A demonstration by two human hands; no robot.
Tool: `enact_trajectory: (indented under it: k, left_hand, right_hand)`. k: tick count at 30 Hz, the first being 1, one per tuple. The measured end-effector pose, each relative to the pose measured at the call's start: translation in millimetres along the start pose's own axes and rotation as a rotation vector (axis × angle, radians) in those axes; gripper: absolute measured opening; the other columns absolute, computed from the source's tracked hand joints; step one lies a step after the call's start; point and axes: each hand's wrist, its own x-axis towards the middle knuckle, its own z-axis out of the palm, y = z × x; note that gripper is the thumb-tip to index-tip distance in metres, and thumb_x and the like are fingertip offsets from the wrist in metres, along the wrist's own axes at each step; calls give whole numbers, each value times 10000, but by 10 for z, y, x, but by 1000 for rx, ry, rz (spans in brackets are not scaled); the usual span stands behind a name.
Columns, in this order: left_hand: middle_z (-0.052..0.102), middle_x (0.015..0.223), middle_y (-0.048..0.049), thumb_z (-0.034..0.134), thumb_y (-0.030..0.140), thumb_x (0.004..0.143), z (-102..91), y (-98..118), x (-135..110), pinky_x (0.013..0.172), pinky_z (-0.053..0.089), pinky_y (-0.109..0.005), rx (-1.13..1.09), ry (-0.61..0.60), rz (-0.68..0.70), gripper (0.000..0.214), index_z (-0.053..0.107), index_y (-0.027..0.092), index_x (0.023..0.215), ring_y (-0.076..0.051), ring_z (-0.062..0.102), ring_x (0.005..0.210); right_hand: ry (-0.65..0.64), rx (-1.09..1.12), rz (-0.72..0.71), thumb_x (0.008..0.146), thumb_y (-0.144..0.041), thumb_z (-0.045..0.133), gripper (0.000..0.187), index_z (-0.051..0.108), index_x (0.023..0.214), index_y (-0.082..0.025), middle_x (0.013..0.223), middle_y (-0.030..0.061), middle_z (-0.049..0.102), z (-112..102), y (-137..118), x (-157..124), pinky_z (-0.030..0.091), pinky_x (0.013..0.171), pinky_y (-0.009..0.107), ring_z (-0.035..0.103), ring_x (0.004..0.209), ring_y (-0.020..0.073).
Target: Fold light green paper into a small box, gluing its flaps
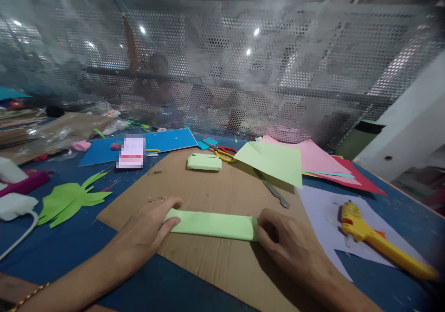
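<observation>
A folded strip of light green paper point(215, 225) lies across a brown cardboard sheet point(208, 194), held at both ends. My left hand point(153, 224) pinches its left end between thumb and fingers. At the other end, the fingers of my right hand point(283, 235) are curled and closed on the paper. Beyond the strip sits a smaller folded light green paper piece point(204, 162). A flat light green sheet point(273, 161) rests at the back right, partly over a metal blade-like tool point(274, 192).
A yellow glue gun point(361, 231) lies on lilac paper point(320, 205) at right. Scissors point(222, 152) and pink sheets point(313, 152) are behind. Green cut-paper leaves point(74, 200) and a white plug point(17, 205) with cable are at left. A perforated metal screen point(215, 71) stands behind the blue table point(194, 284).
</observation>
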Motion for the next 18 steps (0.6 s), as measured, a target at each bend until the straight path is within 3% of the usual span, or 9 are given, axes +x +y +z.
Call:
enact_trajectory:
  k: [9, 18]
  left_hand:
    - [694, 1098, -115, 375, 339, 932, -55, 22, -12, 835, 521, -411, 32, 34, -41, 400, 562, 176, 1246, -280, 657, 1014]
    - [643, 1259, -130, 324, 347, 930, -68, 69, 28, 913, 481, -463, 24, -14, -97, 453, 513, 166, 1300, -300, 619, 1121]
  right_hand:
    - [-60, -7, 97, 825, -264, 470, 167, 520, 673, -216, 637, 0, 600, -54, -51, 10, 270, 556, 290, 495, 592, 158]
    - [-54, -67, 89, 843, -290, 451, 180, 494, 681, -224, 644, 0, 601, -39, -37, 44, 240, 554, 306, 475, 575, 160]
